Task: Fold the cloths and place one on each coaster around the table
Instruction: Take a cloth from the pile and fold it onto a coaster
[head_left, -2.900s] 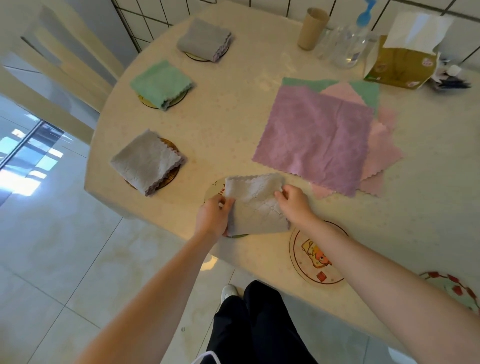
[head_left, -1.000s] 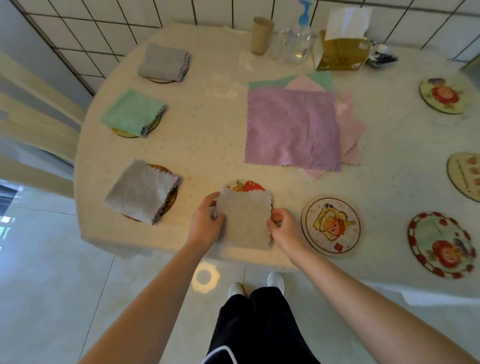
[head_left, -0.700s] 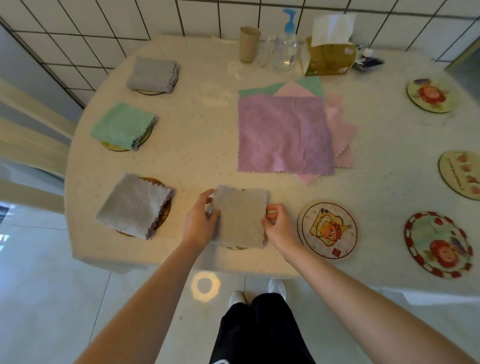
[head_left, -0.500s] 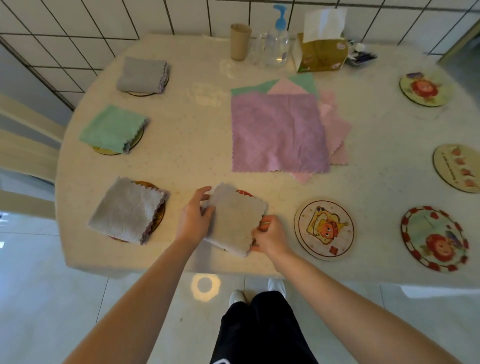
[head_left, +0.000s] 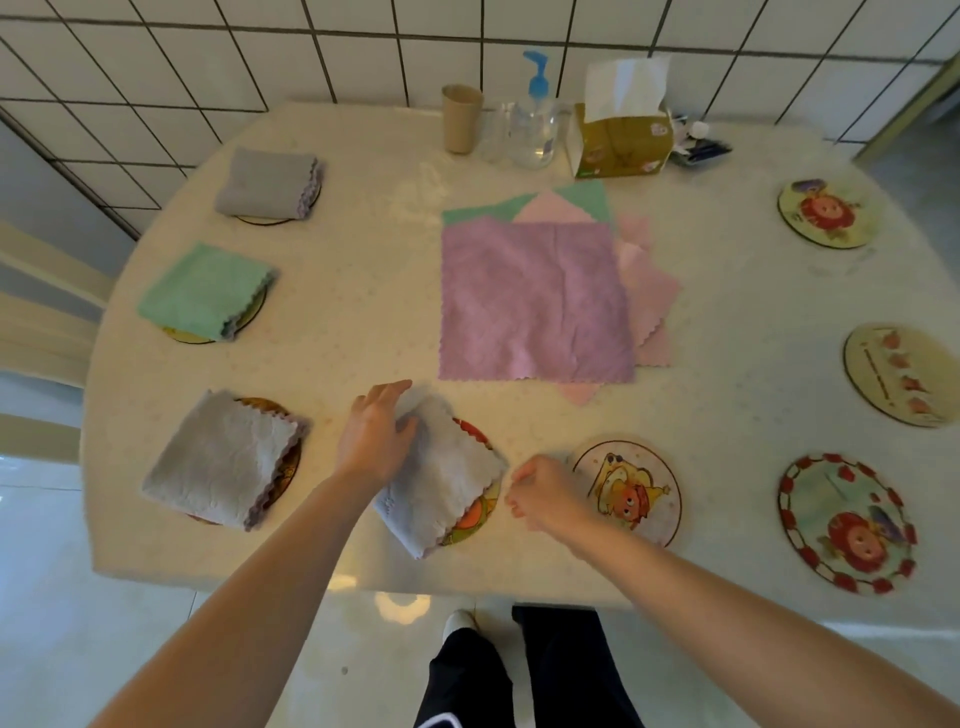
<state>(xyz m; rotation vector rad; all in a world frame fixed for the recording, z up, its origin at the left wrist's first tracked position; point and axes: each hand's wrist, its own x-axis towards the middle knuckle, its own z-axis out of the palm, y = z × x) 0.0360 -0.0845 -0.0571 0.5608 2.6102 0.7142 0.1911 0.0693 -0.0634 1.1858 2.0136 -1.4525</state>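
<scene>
Cloth in hand: folded grey cloth (head_left: 441, 480) lies tilted on a coaster (head_left: 475, 512) at the near edge of the tabletop (head_left: 363, 270), covering most of it.
Left hand (head_left: 376, 436): rests on the cloth's far left corner, fingers spread flat, the grip loose and pressing, not pinching.
Right hand (head_left: 545, 496): just beside the cloth's right edge, apart from it, fingers curled in, the grip narrow and empty.
Placed cloths: another grey cloth (head_left: 223, 460) sits on a coaster near the left edge, a green cloth (head_left: 202, 293) on one further back, a third grey cloth (head_left: 270, 184) at the far left.
Unfolded stack: purple cloth (head_left: 535, 301) on top, mid-tabletop.
Bare coasters: cartoon coaster (head_left: 626, 491) beside the right hand, more along the right edge.
</scene>
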